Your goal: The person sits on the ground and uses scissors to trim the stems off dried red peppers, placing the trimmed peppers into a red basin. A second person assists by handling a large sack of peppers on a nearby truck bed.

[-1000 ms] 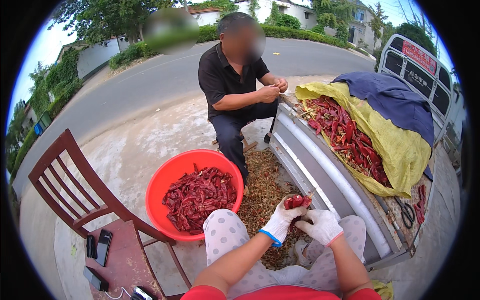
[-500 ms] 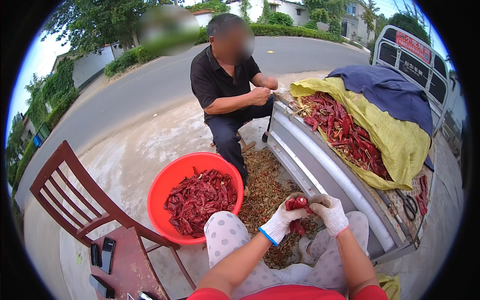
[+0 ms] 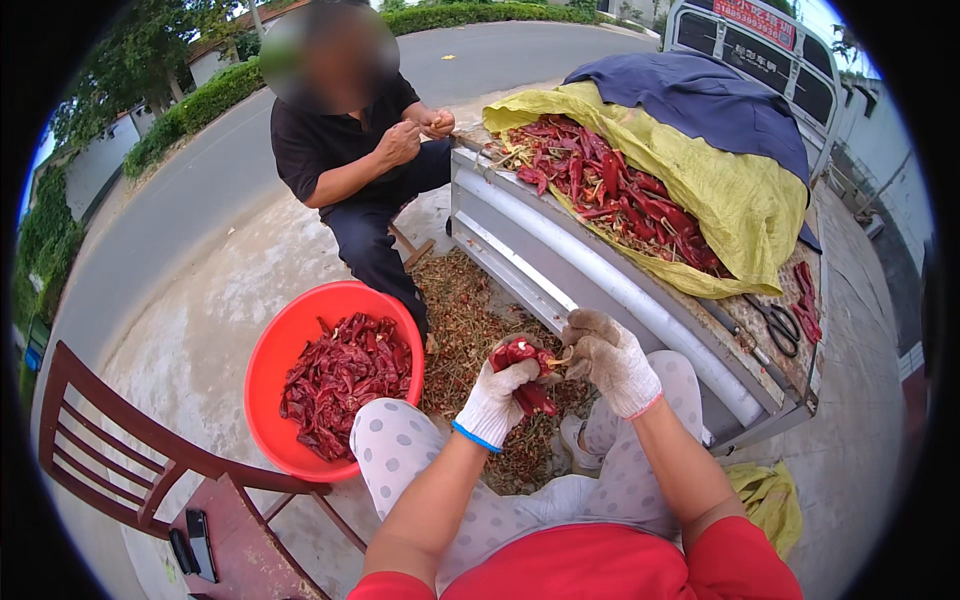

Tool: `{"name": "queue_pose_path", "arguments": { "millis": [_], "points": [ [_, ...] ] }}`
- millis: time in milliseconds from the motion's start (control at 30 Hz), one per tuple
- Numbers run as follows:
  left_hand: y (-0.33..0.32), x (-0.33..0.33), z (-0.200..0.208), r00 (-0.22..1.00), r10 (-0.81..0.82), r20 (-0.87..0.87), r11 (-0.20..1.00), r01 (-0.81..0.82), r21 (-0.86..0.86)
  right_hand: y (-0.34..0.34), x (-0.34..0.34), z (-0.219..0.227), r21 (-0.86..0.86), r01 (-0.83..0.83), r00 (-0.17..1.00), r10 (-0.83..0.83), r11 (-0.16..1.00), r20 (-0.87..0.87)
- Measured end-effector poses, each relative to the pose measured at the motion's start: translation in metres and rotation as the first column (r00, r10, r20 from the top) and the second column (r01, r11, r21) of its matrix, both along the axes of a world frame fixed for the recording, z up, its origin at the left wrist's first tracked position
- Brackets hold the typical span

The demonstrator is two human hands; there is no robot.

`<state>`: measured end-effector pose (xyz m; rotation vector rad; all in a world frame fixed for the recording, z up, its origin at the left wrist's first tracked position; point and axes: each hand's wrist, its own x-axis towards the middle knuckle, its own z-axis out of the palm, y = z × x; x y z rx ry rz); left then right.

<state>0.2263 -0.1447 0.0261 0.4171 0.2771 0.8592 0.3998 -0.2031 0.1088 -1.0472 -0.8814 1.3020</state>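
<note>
Left hand (image 3: 495, 395) grips a bunch of red peppers (image 3: 522, 352) above the debris-strewn ground (image 3: 462, 300). Top pepper's long axis runs roughly sideways, stem end pointing right; right hand (image 3: 612, 365) pinches the pale stem (image 3: 558, 361). Other tips poke out below, slanting down-right. Skins deep red, shiny, wrinkled.

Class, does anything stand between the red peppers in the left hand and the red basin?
Nothing visible blocks the straight line from the red peppers in the left hand to the red basin. The left knee hides part of the basin's lower right edge, just below that line in the picture.
</note>
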Motion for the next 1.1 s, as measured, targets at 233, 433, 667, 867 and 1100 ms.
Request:
{"name": "queue_pose_path", "arguments": {
  "millis": [233,433,667,867,1100],
  "points": [
    [-0.006,0.006,0.014,0.998,0.025,-0.059,1.0,-0.025,0.01,-0.008,-0.012,-0.003,0.327,-0.051,0.749,-0.18,0.944,0.637],
    [-0.006,0.001,0.015,0.97,-0.048,-0.238,0.972,0.1,0.213,-0.001,-0.01,0.005,0.52,-0.242,0.345,-0.428,0.819,0.835],
    [-0.01,-0.001,0.035,0.839,0.044,-0.543,0.951,0.13,0.279,-0.004,-0.019,0.005,0.301,-0.083,0.564,-0.204,0.95,0.8],
    [-0.011,0.001,0.021,0.866,0.0,-0.5,0.976,0.108,0.187,0.003,-0.018,-0.015,-0.178,-0.014,0.998,0.026,0.984,0.064],
    [-0.014,0.003,0.034,0.827,0.062,-0.558,0.897,0.198,0.395,0.015,0.012,-0.046,-0.249,-0.223,0.805,0.034,0.942,-0.592]
  ]
}}
